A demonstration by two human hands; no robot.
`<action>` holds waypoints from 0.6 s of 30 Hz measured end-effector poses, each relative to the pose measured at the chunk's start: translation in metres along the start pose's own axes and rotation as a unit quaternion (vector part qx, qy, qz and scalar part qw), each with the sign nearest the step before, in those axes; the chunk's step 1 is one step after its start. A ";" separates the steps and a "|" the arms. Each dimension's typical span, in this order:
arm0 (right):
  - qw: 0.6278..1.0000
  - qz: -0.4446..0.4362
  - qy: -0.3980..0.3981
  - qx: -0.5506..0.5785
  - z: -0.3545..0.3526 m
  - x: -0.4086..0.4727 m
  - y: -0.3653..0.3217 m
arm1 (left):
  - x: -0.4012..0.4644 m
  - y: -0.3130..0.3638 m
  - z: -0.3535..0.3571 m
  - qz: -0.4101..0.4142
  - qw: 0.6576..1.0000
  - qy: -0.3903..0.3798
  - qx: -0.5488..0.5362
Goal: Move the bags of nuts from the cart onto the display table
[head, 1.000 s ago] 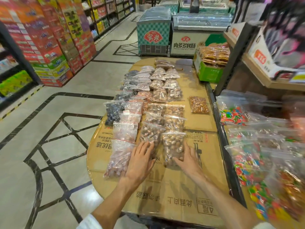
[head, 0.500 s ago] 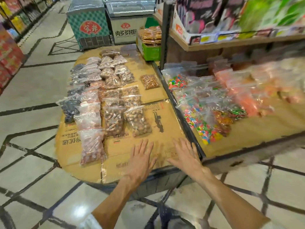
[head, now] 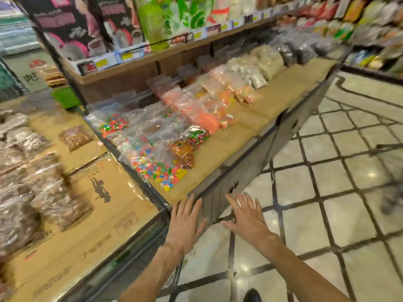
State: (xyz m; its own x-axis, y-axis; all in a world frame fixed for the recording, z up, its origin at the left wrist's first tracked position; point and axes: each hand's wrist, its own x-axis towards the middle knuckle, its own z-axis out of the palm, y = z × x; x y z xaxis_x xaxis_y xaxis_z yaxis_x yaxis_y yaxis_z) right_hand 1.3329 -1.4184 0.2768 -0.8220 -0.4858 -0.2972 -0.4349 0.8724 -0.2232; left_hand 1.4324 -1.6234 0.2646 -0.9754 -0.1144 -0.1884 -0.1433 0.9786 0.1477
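Rows of clear bags of nuts (head: 41,192) lie on the cardboard-covered display table (head: 113,216) at the left. One brown bag (head: 75,137) lies apart, farther back. My left hand (head: 185,223) hovers with straight fingers past the table's corner, holding nothing. My right hand (head: 245,216) is spread flat in the air over the floor, also empty. At the far right edge a blurred metal frame (head: 390,171) shows; I cannot tell whether it is the cart.
A second low counter (head: 257,136) carries bags of colourful candy (head: 159,164), orange sweets and grains. Above it runs a wooden shelf (head: 139,62) with boxed goods. Tiled floor (head: 327,214) spreads to the right. A dark shoe (head: 251,296) shows at the bottom.
My view has swung to the right, away from the nut bags. Both hands have left the front bags and the table, and now hang open over the corner and floor.
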 end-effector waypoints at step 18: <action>0.964 0.238 0.086 0.085 -0.080 0.007 0.390 | 0.290 0.357 0.023 0.242 0.970 -0.024 0.008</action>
State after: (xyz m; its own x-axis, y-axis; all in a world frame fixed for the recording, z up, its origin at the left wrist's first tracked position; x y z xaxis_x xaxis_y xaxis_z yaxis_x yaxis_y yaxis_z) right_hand 1.1286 -1.0777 0.2617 -0.9686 -0.0041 -0.2486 0.0606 0.9658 -0.2520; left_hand 1.1022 -1.3031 0.2400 -0.9188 0.3665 -0.1467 0.3319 0.9183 0.2157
